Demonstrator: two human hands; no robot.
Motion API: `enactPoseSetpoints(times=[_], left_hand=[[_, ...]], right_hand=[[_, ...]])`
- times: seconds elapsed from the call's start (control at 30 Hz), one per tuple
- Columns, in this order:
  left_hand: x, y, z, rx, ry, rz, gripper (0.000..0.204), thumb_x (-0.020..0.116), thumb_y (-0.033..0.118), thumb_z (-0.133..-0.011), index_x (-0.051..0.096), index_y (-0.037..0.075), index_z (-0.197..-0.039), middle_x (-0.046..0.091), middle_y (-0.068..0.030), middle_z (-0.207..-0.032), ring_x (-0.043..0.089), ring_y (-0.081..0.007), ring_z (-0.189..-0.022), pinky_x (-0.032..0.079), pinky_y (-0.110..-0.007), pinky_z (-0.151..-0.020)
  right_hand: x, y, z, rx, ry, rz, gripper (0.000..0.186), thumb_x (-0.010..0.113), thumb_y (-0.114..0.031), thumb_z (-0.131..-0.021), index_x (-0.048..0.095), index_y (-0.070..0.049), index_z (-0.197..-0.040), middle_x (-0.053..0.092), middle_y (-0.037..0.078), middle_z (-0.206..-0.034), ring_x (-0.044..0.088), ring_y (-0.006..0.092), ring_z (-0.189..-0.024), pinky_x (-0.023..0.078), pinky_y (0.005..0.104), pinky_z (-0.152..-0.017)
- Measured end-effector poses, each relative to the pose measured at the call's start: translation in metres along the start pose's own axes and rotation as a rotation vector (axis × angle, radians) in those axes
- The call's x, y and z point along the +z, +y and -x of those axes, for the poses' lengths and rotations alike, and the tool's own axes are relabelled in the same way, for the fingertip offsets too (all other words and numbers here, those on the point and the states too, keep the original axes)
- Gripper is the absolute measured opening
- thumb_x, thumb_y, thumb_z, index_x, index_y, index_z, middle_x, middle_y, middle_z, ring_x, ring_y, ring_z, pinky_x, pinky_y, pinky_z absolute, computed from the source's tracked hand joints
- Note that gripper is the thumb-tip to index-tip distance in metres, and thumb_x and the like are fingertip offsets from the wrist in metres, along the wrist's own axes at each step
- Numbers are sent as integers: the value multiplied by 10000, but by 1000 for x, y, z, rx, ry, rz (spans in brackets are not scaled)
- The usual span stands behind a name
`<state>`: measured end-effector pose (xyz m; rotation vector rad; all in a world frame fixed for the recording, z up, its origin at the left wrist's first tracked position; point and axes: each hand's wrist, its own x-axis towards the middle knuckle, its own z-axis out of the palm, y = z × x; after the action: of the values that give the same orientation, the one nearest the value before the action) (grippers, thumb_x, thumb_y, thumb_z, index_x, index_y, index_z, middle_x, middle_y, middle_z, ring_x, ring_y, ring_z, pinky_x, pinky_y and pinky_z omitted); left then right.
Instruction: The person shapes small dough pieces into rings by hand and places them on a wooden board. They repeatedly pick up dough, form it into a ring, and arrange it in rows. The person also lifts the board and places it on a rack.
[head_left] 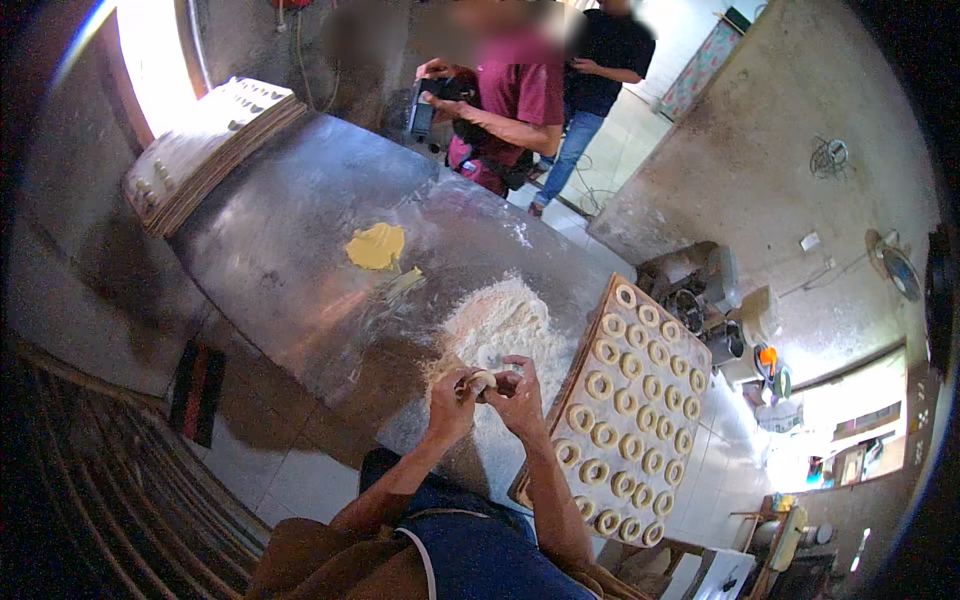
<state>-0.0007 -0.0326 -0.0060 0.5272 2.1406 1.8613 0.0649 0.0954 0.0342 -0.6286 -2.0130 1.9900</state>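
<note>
Between my two hands is a small pale piece of dough [481, 381], held just above the near side of a flour heap. My left hand [453, 403] is closed on its left side, fingers pinched. From the right, my right hand [517, 398] grips the same piece with bent fingers. Loose white flour [503, 318] spreads over the metal table [330, 190] right beyond my hands. To my right lies a wooden board [590, 395] with rows of dough rings [625, 401]. Part of the dough piece is hidden by my fingers.
A flattened yellow lump [376, 246] sits mid-table. Stacked boards [225, 150] stand at the far left end. Across the table a person in a maroon shirt [520, 90] holds a dark device; another in black [610, 50] stands behind. Pots and containers [725, 345] line the right wall.
</note>
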Motion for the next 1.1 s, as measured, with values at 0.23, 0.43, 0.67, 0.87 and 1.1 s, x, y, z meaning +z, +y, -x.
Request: enactPoseSetpoints(times=[0.23, 0.43, 0.67, 0.87, 1.1], left_hand=[[-15, 13, -3, -296, -317, 757, 242, 631, 91, -926, 586, 45, -1159, 645, -61, -1062, 609, -148, -959, 505, -315, -816], [-14, 12, 8, -270, -293, 1209, 368, 652, 263, -901, 480, 103, -1184, 571, -34, -1021, 578, -157, -966, 467, -315, -860], [10, -39, -6, 114, -160, 453, 247, 570, 344, -956, 509, 116, -1029, 531, -29, -836, 568, -160, -760, 477, -311, -599], [26, 17, -9, -228, 34, 793, 252, 534, 294, -949, 521, 68, -836, 552, -36, -778, 560, -165, -666, 458, -332, -621], [59, 5, -9, -438, -42, 1043, 257, 455, 301, -986, 495, 104, -825, 470, 1, -671, 538, -158, -657, 450, -392, -590]], right_hand=[[-12, 16, 6, 44, -176, -311, 401, 600, 17, -815, 508, 25, -1206, 659, 146, -967, 653, 188, -891, 541, 319, -769], [15, -15, 9, 276, 137, -215, 255, 469, -215, -936, 564, 8, -1019, 639, 134, -923, 627, 219, -795, 501, 334, -827], [8, -5, 11, 156, -33, 172, 555, 422, -429, -1022, 648, 30, -808, 625, 131, -727, 599, 211, -686, 485, 360, -619], [26, 9, 13, -143, 298, -102, 601, 418, -449, -1032, 653, 59, -814, 679, 152, -767, 599, 238, -683, 518, 406, -690], [-5, 28, 22, -98, 344, 52, 594, 412, -454, -1029, 650, 43, -806, 583, 46, -763, 539, 208, -674, 465, 377, -655]])
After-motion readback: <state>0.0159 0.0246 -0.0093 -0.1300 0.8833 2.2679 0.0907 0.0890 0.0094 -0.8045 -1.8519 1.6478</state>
